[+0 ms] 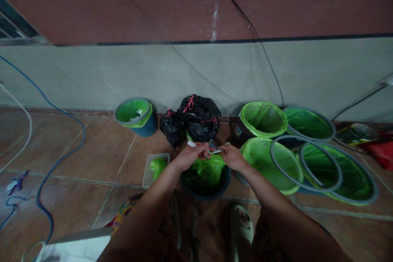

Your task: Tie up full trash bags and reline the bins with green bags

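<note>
A green plastic bag (208, 172) hangs partly inside a dark blue bin (205, 195) on the floor before me. Above the bin, my left hand (195, 155) pinches the white drawstring at the top of the bag. My right hand (231, 156) is closed on the same white drawstring (217, 151), a short way to the right. Both hands cover parts of the bag's upper edge. Left of the bin, a clear plastic tub (147, 173) contains a bunched green bag (158, 166).
Tied black bags (201, 116) sit by the wall (123, 69). A blue lined bin (146, 126) stands left of them. Several green-lined bins (263, 119) crowd the right, with a loose grey ring (307, 186) on top. A blue hose (58, 159) crosses the floor at left.
</note>
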Motion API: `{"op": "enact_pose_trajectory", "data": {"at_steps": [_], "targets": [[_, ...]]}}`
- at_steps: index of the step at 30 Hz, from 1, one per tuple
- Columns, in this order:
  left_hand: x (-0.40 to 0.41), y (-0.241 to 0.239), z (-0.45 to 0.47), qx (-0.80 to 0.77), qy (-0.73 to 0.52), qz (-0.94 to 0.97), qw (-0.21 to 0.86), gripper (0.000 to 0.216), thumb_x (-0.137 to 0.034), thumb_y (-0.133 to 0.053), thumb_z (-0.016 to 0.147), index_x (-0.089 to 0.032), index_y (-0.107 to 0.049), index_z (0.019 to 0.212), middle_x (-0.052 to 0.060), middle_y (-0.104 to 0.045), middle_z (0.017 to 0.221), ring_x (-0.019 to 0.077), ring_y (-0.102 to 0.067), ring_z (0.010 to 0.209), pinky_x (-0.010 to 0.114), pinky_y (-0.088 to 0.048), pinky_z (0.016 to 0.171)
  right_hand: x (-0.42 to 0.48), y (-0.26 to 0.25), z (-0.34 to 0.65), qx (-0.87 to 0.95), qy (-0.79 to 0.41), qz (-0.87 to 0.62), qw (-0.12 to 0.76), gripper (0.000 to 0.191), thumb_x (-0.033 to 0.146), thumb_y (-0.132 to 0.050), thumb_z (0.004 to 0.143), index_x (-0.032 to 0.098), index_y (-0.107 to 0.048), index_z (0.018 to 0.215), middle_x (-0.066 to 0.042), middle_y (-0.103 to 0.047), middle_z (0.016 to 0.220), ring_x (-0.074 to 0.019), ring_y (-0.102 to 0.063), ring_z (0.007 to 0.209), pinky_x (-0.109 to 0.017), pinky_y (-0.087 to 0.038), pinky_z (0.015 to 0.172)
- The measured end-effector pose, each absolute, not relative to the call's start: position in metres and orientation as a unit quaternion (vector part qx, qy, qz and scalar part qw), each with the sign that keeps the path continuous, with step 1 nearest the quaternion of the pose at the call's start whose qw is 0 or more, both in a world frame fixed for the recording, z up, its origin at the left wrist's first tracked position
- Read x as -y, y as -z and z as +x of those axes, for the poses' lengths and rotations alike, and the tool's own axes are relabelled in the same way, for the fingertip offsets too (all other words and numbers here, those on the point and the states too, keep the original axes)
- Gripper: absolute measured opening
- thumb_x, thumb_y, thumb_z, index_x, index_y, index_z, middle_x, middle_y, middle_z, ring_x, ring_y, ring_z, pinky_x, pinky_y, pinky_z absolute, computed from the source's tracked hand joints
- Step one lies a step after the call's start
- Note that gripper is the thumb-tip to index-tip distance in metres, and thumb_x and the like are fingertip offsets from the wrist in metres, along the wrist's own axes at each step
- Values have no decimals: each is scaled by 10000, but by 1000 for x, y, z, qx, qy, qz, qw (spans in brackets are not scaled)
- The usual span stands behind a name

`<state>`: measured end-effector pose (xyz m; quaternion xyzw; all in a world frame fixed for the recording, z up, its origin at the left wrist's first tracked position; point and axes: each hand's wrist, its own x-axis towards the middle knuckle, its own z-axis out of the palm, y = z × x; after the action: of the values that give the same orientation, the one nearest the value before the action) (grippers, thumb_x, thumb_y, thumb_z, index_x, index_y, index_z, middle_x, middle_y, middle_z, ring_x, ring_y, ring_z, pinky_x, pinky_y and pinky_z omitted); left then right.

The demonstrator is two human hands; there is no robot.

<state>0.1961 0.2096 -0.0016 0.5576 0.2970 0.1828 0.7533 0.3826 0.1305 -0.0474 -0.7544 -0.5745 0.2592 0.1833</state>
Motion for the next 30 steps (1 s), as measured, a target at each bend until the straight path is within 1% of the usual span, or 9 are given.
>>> {"op": "enact_pose_trajectory", "data": {"at_steps": [4, 6, 10, 13, 16, 18, 22, 25, 30], "targets": [[-208, 4, 206, -295, -230, 546, 749, 466, -578, -635, 790, -138, -639, 636, 30, -650, 709, 105, -535, 620, 226, -395, 606, -131, 40, 376, 563, -353, -663, 345, 275, 180, -529, 804, 184, -718, 1004, -42, -736, 897, -182, -650, 828, -273, -474, 777], [-207, 3, 209, -281, -236, 578, 729, 447, -561, -631, 799, -133, -673, 676, 12, -612, 655, 93, -480, 587, 222, -354, 575, -131, 35, 370, 561, -403, -611, 387, 257, 196, -558, 770, 167, -706, 978, -29, -723, 872, -171, -633, 793, -268, -471, 753], [-203, -4, 215, -272, -237, 613, 703, 416, -529, -629, 802, -127, -694, 715, -19, -527, 568, 84, -414, 547, 226, -300, 536, -131, 29, 360, 557, -416, -601, 394, 162, 281, -595, 761, 155, -691, 797, -1, -669, 747, -147, -579, 703, -253, -442, 708], [-202, -4, 219, -302, -270, 583, 704, 324, -453, -645, 789, -131, -678, 767, -47, -475, 544, 73, -397, 524, 214, -299, 521, -132, 28, 359, 543, -388, -628, 400, 285, 371, -514, 832, 157, -665, 720, 8, -604, 652, -127, -524, 643, -241, -406, 659], [-204, 9, 220, -367, -309, 535, 696, 193, -270, -663, 727, -155, -638, 879, -47, -557, 653, 64, -436, 527, 198, -339, 520, -131, 28, 360, 536, -363, -650, 398, 340, 415, -490, 842, 164, -619, 651, 32, -485, 563, -102, -431, 566, -226, -325, 564], [-204, 23, 219, -438, -290, 529, 666, 238, -150, -635, 678, -165, -607, 914, -34, -610, 732, 67, -475, 536, 199, -370, 526, -131, 27, 359, 530, -359, -659, 396, 351, 431, -499, 840, 169, -605, 631, 39, -442, 541, -97, -400, 547, -225, -288, 532], [-200, 45, 218, -455, -212, 637, 585, 263, -69, -621, 641, -160, -628, 887, 0, -675, 810, 130, -600, 711, 238, -466, 670, -131, 29, 358, 509, -352, -670, 410, 349, 440, -525, 839, 163, -676, 690, 24, -532, 564, -106, -449, 554, -228, -320, 541], [-195, 48, 219, -397, -203, 727, 523, 141, -169, -648, 729, -168, -690, 863, 24, -713, 883, 170, -631, 845, 280, -477, 809, -132, 31, 359, 508, -343, -668, 422, 332, 420, -544, 834, 155, -730, 760, -3, -627, 631, -128, -525, 606, -237, -376, 590], [-187, 46, 221, -415, -196, 753, 473, 192, -265, -594, 832, -166, -756, 863, 45, -726, 823, 159, -604, 711, 288, -460, 745, -134, 38, 363, 489, -354, -673, 427, 325, 399, -554, 806, 144, -755, 809, -39, -689, 705, -148, -574, 643, -260, -430, 632]]}}
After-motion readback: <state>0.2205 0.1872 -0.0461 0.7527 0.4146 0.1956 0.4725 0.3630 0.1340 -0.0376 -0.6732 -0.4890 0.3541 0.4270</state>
